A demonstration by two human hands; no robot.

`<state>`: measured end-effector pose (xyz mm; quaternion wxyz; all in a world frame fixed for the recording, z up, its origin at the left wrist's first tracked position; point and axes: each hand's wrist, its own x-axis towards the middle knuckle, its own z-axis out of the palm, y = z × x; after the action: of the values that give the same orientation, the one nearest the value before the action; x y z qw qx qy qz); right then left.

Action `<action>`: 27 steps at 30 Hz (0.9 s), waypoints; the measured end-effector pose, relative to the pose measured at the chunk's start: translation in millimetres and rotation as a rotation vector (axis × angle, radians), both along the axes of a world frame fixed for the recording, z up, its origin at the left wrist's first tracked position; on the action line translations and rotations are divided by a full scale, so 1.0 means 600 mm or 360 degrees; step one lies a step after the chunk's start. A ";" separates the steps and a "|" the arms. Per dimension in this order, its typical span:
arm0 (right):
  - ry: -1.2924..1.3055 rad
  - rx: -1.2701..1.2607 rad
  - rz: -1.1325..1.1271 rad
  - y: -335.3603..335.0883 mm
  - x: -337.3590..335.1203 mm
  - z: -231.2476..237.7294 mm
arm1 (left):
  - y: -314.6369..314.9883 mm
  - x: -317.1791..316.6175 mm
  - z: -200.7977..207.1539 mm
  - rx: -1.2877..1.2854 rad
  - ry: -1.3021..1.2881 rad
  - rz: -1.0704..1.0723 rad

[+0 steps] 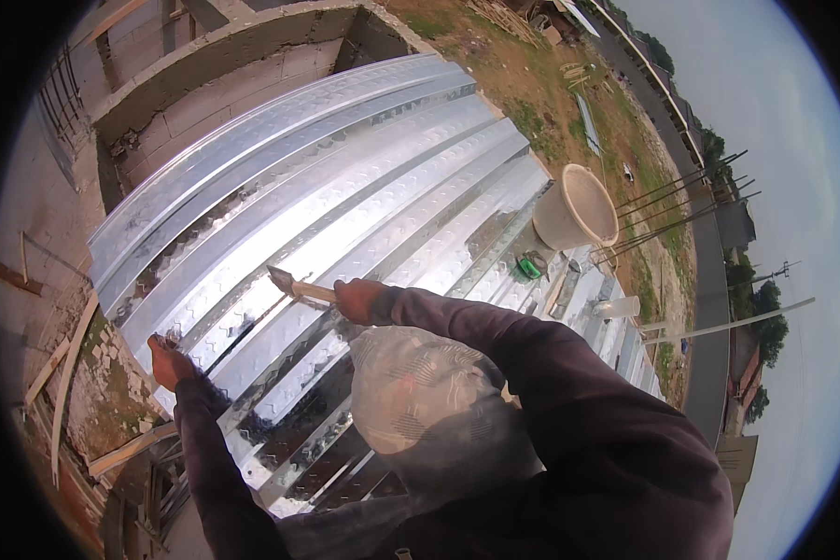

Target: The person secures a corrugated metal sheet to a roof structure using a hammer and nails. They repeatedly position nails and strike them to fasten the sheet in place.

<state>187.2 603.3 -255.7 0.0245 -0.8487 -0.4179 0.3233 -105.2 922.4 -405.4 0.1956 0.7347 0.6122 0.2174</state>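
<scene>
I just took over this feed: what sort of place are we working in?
Most likely an outdoor building site, up at roof level. Shiny ribbed metal decking sheets span unfinished grey block walls, bare steel reinforcing rods stick up past a tan plastic bucket, and open ground and a road lie below.

Glossy ribbed metal decking (345, 187)

A pale bucket (577, 207) lies tipped on its side near a small green tool (528, 268). Steel rods (681, 201) stick out beyond. A block wall (224, 56) stands behind.
</scene>
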 end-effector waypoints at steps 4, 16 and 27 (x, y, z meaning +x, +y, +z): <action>0.0021 0.0154 -0.0610 -0.109 0.027 0.015 | 0.022 -0.030 -0.007 0.0202 0.0331 0.0006; -0.1608 0.0447 -0.1259 -0.660 0.513 0.184 | 0.075 -0.029 -0.011 -0.0222 0.0402 0.0096; -0.1075 0.0472 -0.1429 -0.706 0.547 0.145 | -0.107 0.358 0.026 0.0160 -0.0003 -0.0859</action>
<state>515.7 179.8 -168.7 0.1430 -0.9864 -0.0424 -0.0695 109.5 858.1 -390.1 0.2102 0.8798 0.3826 0.1883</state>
